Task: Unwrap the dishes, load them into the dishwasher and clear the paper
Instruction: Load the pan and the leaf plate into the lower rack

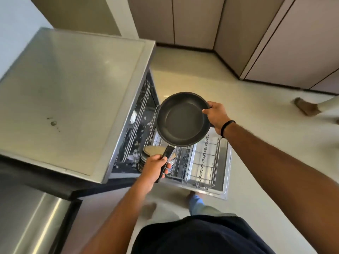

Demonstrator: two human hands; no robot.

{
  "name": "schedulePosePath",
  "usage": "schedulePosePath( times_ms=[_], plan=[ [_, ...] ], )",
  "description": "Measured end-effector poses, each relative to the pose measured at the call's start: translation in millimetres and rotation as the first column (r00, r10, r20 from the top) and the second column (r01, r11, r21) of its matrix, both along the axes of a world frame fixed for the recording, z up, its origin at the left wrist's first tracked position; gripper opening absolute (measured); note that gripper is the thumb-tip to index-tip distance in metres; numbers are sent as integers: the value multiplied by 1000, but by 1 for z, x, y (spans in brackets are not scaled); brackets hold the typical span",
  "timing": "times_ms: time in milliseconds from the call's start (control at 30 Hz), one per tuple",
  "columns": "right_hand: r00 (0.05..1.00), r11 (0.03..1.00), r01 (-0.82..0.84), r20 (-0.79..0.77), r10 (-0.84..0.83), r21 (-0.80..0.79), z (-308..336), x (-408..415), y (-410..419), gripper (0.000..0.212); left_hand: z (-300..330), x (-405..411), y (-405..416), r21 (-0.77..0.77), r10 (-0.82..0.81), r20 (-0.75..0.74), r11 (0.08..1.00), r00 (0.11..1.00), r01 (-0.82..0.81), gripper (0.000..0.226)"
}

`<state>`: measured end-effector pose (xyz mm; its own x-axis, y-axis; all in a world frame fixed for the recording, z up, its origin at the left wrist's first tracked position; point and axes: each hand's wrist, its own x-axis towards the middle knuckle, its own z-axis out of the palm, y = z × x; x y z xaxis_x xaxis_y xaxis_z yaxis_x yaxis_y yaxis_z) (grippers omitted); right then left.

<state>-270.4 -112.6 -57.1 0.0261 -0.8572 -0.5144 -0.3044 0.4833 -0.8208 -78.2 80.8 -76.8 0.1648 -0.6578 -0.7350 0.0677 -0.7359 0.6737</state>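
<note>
The left hand (pixel 155 166) is gripping the handle of the round black frying pan (pixel 183 119), the right hand (pixel 217 116) is pinching its rim, above the pulled-out wire dishwasher rack (pixel 205 162).

Lower rack (pixel 201 162) pulled out over open dishwasher door (pixel 224 182), wire tines mostly bare. Stack of plates (pixel 152 153) standing at its left end, below my hands. Steel countertop (pixel 73 92) to my left, few small dark specks (pixel 53 123) on it.
</note>
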Motion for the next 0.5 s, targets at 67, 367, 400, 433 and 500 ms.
schedulePosePath(
  times_ms=[67, 367, 400, 433, 500],
  plan=[
    [998, 998, -43, -37, 45, 43, -19, 8, -11, 29, -19, 0, -2, 47, 26, 2, 999, 1000, -26, 19],
    [919, 968, -249, -308, 245, 27, -132, 50, -86, 47, -137, 15, -53, 115, 89, 51, 989, 995, -94, 22],
    [903, 963, -268, -343, 258, 18, -148, 54, -96, 49, -154, 18, -62, 109, 86, 78, 990, 993, -94, 23],
    [885, 957, -289, -378, 271, 8, -168, 57, -107, 50, -175, 21, -72, 97, 78, 111, 991, 991, -89, 25],
    [832, 932, -362, -445, 332, 19, -203, 64, -121, 47, -212, 30, -88, 87, 55, 199, 994, 979, -73, 29]
  ],
)
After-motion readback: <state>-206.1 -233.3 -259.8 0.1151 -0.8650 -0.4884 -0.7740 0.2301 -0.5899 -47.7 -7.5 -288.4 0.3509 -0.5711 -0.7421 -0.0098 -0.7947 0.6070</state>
